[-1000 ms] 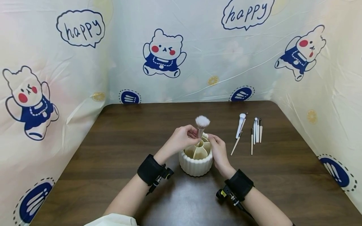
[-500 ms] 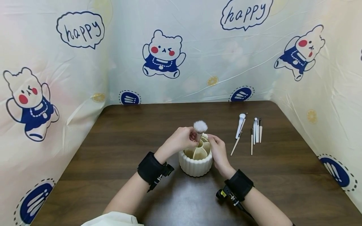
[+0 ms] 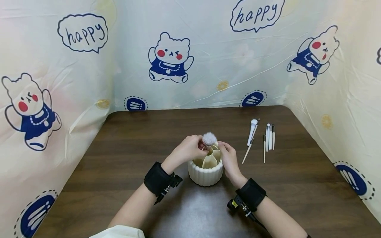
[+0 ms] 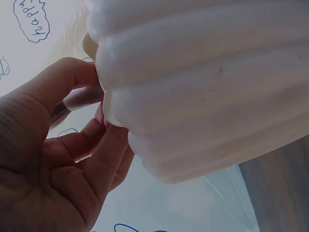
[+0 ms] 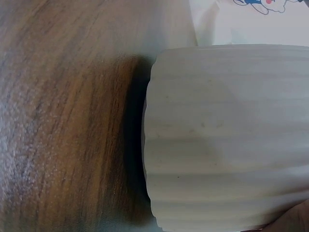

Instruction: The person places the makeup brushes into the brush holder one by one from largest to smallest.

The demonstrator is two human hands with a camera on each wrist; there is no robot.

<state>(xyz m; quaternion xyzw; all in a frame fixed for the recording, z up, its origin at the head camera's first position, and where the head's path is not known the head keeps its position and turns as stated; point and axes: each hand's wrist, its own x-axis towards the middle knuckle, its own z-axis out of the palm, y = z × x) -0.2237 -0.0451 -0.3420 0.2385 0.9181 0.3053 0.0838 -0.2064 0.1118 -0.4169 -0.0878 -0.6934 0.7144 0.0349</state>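
Note:
A makeup brush point(image 3: 209, 139) with a fluffy pale head stands bristles-up at the far side of a cream fluted brush holder point(image 3: 205, 175). My left hand point(image 3: 190, 147) pinches it just below the head, at the holder's rim. The left wrist view shows the brush's ferrule point(image 4: 83, 98) between thumb and fingers; the rest of the handle is hidden behind the holder's wall. With its fingers at the rim, my right hand point(image 3: 230, 160) holds the holder's right side. Only a sliver of that hand point(image 5: 292, 220) shows in the right wrist view. Curved dividers split the holder's inside into compartments.
Right of the holder lie a larger white brush point(image 3: 252, 132) and thin brushes point(image 3: 248, 151). Several slim brushes point(image 3: 270, 137) lie in a row farther right. Printed sheeting point(image 3: 202, 59) hangs around the back and sides of the brown wooden table point(image 3: 134, 132).
The makeup brush has gone down into the holder, so its head now sits near the rim. My left hand lowered slightly with it. My right hand stays on the holder.

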